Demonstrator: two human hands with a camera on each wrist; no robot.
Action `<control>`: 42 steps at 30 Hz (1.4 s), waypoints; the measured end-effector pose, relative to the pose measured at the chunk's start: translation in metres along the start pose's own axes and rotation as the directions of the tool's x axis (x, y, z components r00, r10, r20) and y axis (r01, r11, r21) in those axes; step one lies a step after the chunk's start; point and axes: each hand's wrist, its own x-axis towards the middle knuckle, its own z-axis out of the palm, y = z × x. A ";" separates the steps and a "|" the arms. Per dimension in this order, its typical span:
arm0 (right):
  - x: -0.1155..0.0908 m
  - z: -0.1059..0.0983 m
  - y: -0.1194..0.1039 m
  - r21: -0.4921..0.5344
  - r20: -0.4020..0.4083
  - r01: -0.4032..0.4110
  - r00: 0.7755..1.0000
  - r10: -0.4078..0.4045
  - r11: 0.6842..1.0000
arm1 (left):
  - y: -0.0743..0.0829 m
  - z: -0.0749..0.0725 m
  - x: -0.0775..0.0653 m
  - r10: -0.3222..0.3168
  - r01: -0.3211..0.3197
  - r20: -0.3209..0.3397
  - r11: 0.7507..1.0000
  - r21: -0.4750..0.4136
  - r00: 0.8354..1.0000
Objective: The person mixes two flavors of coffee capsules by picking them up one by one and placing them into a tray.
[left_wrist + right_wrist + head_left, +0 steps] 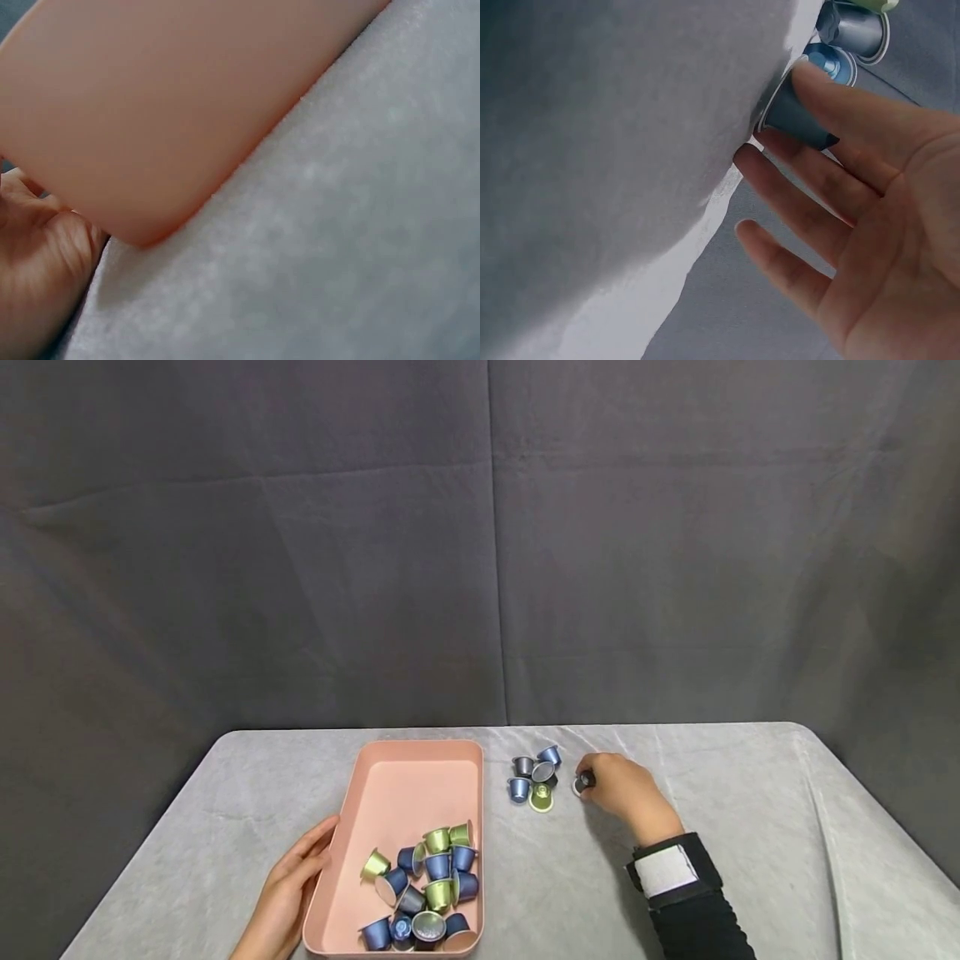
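Note:
My right hand (624,789) pinches a dark coffee capsule (586,780) between thumb and fingers, low over the table to the right of a small group of capsules. In the right wrist view the held capsule (791,116) has its rim toward the cloth, and the other fingers are spread. My left hand (288,881) touches the outer left side of a pink tray (405,756), its fingers extended along the wall. Inside the tray's near half lie several coffee capsules, among them a green capsule (438,894) and a blue capsule (437,865).
On the grey cloth-covered table (750,827), just right of the tray, sits a loose group of blue, dark and green capsules, including a green one (542,797) and a blue one (518,789). A dark grey curtain (637,568) hangs behind the table's far edge.

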 end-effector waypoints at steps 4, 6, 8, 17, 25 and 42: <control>-0.002 -0.001 0.003 0.008 0.004 -0.004 1.000 0.004 1.000 | -0.001 0.000 -0.001 0.011 -0.011 0.006 1.000 0.007 1.000; -0.002 -0.001 0.003 0.007 0.003 -0.007 1.000 0.007 1.000 | -0.001 0.000 0.000 0.008 -0.008 0.007 1.000 0.006 1.000; -0.003 -0.002 0.003 0.005 0.001 -0.008 1.000 0.008 1.000 | 0.000 0.000 0.000 0.002 -0.002 0.006 1.000 0.005 1.000; -0.005 -0.011 -0.020 0.008 -0.027 0.024 0.999 -0.023 1.000 | 0.001 0.000 0.000 -0.004 0.004 -0.002 1.000 -0.001 1.000; -0.007 -0.008 -0.050 -0.041 -0.130 0.111 0.985 -0.115 0.993 | 0.000 0.002 0.000 -0.004 0.004 -0.001 1.000 0.006 1.000; -0.018 0.003 -0.099 -0.054 -0.220 0.455 0.863 -0.455 0.889 | -0.002 0.005 0.001 0.010 -0.010 -0.002 1.000 -0.006 1.000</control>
